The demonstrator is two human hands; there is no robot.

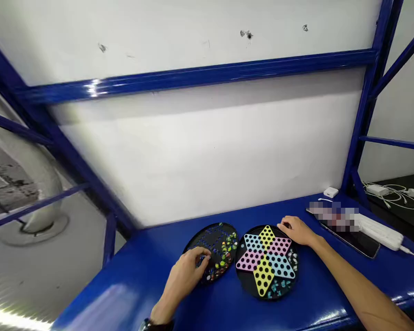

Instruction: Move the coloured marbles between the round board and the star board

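Observation:
Two round black boards lie side by side on a blue table (227, 312). On the right is a Chinese checkers board (266, 261) with a star of yellow, pink and light-blue pierced points. On the left is a black tray (212, 239) holding several coloured marbles (225, 252). My left hand (188, 273) rests on the tray's near left part, fingers curled over the marbles; what they pinch is hidden. My right hand (296, 230) lies palm down at the star board's far right rim, fingers bent and touching the rim.
A dark phone (357, 239) and a white power strip (379, 232) lie at the right of the table, with a small white charger (330, 192) behind. Blue shelf posts (362, 119) frame a white wall. White cables (389, 193) lie on a dark surface far right.

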